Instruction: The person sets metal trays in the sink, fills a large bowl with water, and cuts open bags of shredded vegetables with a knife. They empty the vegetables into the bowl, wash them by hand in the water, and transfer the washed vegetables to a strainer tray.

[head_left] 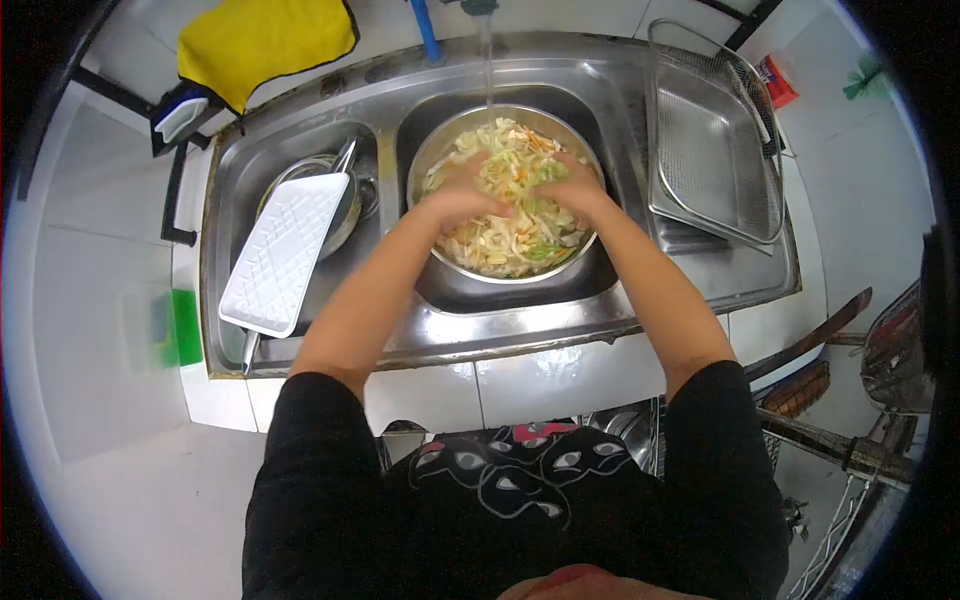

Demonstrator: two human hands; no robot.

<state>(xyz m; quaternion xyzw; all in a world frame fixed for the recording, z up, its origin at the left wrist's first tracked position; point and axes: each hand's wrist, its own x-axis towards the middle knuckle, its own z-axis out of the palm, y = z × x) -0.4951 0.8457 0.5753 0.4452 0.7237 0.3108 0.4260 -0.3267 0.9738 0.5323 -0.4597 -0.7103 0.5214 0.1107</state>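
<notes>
A round steel basin (412, 165) sits in the right-hand bowl of the sink, full of shredded cabbage (505, 240) mixed with orange and green strips. My left hand (466, 196) is in the left side of the pile, its thumb pointing inward and its fingers curved around some shreds. Opposite it, my right hand (570, 188) reaches into the right side, also curled around shreds. Vegetables partly cover the fingers of both hands, and motion blurs them. Water runs from the tap (480, 6) into the back of the basin.
Across the left sink bowl lies a white textured tray (285, 255), over a steel pot (345, 220). Wire mesh baskets (715, 150) rest on the right drainboard. A yellow cloth (265, 45) hangs at the back left. Dark pan-like cookware (895, 350) is at the right.
</notes>
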